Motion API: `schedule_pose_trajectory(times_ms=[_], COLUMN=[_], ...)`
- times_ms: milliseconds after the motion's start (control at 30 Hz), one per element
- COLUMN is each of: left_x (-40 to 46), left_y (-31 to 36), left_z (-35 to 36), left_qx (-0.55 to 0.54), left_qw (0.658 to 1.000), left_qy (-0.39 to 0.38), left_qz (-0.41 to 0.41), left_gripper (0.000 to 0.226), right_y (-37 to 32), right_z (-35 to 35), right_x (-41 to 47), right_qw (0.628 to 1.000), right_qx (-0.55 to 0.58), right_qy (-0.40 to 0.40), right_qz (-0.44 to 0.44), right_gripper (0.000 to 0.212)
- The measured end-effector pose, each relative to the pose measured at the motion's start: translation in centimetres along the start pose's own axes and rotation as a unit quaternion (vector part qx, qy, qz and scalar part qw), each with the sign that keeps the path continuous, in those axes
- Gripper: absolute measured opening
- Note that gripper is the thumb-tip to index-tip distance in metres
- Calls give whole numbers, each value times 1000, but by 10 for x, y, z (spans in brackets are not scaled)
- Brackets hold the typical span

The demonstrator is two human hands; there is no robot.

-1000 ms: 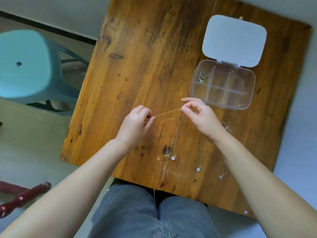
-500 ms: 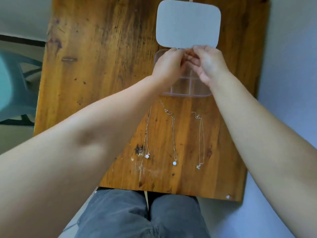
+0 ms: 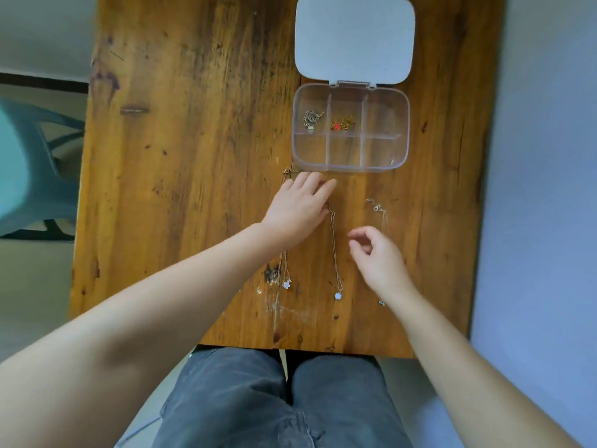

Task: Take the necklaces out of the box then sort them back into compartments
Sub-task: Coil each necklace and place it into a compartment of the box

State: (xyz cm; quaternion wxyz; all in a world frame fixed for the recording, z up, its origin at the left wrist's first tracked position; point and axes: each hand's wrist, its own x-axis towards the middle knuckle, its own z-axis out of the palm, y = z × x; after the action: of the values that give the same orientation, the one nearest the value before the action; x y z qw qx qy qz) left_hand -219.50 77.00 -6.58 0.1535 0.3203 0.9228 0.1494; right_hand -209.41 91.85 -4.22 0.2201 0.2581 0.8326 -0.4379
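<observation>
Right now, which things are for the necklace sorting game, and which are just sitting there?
For the job:
- clear box with its lid open
- two necklaces already in it
- three necklaces on the table
- left hand, right hand

Just there:
- teal stool
- wooden table

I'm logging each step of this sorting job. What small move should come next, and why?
Probably the left hand closes on the top of the leftmost necklace lying under it and lifts it toward an empty compartment. Two far compartments of the box already hold necklaces, three necklaces lie stretched on the table, and both hands look empty, the right hand open over the wood.
</observation>
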Motion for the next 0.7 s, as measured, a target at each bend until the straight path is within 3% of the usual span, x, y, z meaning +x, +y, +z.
schedule_pose_trajectory(times_ms=[133, 200, 300, 400, 467, 500, 600, 700], left_x=[10, 13, 9, -2, -5, -4, 1, 7], left_y=[-8, -10, -7, 2, 3, 0, -18, -34], left_z=[7, 6, -2, -21, -36, -44, -65, -74], left_qx=[53, 69, -16, -208, -285, -310, -359, -360], left_qw=[997, 995, 998, 975, 947, 934, 899, 888], left_qy=[11, 2, 6, 80, 129, 147, 192, 214], left_qz=[53, 68, 57, -17, -79, -103, -160, -190], left_gripper=[16, 16, 17, 8, 7, 7, 6, 8], right_y=[15, 4, -17, -31, -31, -30, -31, -44], right_z=[21, 26, 29, 27, 24, 21, 3, -16], right_x=[-15, -9, 5, 18, 20, 19, 13, 16], right_qw=[998, 996, 995, 995, 993, 993, 988, 976], right_qx=[-30, -19, 18, 80, 96, 95, 117, 172], right_qy=[56, 89, 83, 24, 3, 5, 42, 104], right_qz=[16, -2, -53, -59, -63, -74, -92, -88], right_gripper=[21, 26, 41, 41, 17, 9, 20, 21])
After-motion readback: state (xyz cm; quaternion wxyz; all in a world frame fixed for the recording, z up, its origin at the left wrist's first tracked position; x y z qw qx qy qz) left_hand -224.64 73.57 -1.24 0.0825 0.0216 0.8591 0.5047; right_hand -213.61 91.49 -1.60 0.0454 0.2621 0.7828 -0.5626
